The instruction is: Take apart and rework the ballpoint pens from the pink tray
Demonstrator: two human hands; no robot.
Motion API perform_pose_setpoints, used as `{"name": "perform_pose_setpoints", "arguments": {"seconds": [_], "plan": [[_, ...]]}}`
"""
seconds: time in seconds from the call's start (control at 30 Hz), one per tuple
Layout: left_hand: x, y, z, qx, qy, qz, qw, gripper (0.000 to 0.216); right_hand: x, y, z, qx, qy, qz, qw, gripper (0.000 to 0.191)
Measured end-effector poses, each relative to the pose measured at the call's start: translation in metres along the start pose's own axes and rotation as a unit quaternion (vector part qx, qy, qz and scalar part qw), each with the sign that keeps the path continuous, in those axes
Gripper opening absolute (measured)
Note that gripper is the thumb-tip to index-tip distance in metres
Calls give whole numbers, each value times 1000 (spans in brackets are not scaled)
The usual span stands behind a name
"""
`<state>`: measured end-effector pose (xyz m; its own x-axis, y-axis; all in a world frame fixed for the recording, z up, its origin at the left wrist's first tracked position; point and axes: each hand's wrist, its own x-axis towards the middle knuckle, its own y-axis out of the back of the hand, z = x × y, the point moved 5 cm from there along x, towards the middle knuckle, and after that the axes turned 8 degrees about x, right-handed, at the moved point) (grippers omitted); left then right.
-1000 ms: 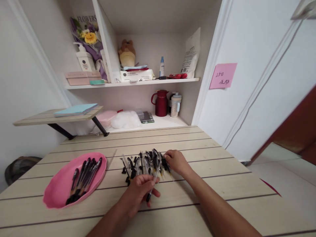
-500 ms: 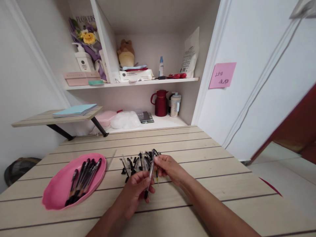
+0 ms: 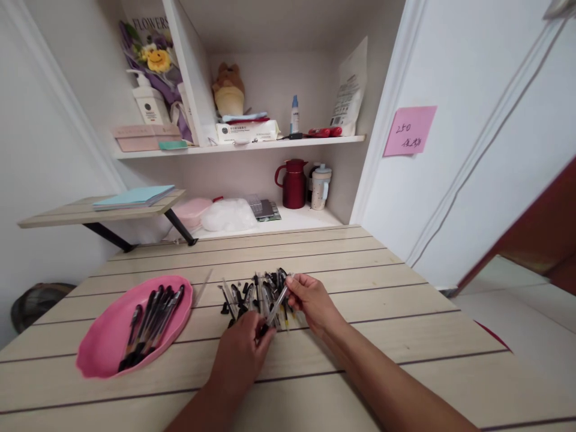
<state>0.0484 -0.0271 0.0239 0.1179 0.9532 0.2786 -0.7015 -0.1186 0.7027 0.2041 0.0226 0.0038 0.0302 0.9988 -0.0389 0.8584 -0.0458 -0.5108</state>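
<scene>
A clear pen barrel (image 3: 278, 305) with a dark lower end slants between my two hands. My right hand (image 3: 310, 300) pinches its upper end. Around the dark lower end, the fingers of my left hand (image 3: 245, 345) are closed; part of that end is hidden behind them. Just beyond my hands lies a heap of pen parts (image 3: 249, 294), with clear barrels, black caps and thin refills, a few showing yellow. To the left, a pink scalloped tray (image 3: 101, 342) holds several black pens (image 3: 153, 324), lying side by side.
A clear strip (image 3: 204, 287) lies between tray and heap. At the back left a small raised shelf (image 3: 67, 213) carries blue paper (image 3: 135, 197). Behind the table, a cubby holds a red jug (image 3: 294, 185), a cup (image 3: 320, 189) and a white plastic bundle (image 3: 228, 215).
My left hand has turned over, back upward, and closed on the barrel's lower end. The barrel leans further to the right, and my right hand has shifted slightly right.
</scene>
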Motion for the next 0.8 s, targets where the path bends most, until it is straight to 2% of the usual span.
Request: {"name": "perform_pose_setpoints", "arguments": {"seconds": [0.13,0.27,0.33,0.4,0.43,0.5,0.57,0.6,0.63,0.67,0.73,0.8], "plan": [[-4,2,3,42,-29,30,998,19,0,0,3,7,10,20,1000,30],[-3,1,-1,51,-13,31,998,21,0,1,4,11,14,30,999,31],[-2,1,-1,25,11,15,1000,23,0,0,2,10,15,27,999,30],[-2,-4,-2,-42,57,-43,997,29,-1,-1,0,10,15,17,1000,28],[-3,-7,-3,-95,95,-84,987,34,-2,-2,-1,12,12,8,1000,27],[-6,-16,-5,-219,181,-161,945,42,-3,-3,-3,24,1,-9,1000,27],[-7,-21,-6,-314,240,-197,897,48,-3,-4,-5,39,-6,-20,999,27],[-6,-21,-7,-333,248,-198,888,48,-3,-3,-6,45,-6,-19,999,27],[-4,-19,-9,-329,242,-186,894,48,-2,-3,-7,49,-3,-15,999,27],[-1,-15,-10,-302,222,-161,913,47,-2,-2,-7,50,0,-10,999,27],[4,-3,-11,-203,149,-80,964,46,-1,-1,-6,50,2,-2,999,27],[6,8,-6,-87,58,-1,994,35,0,-1,-3,51,-2,0,999,27]]}}
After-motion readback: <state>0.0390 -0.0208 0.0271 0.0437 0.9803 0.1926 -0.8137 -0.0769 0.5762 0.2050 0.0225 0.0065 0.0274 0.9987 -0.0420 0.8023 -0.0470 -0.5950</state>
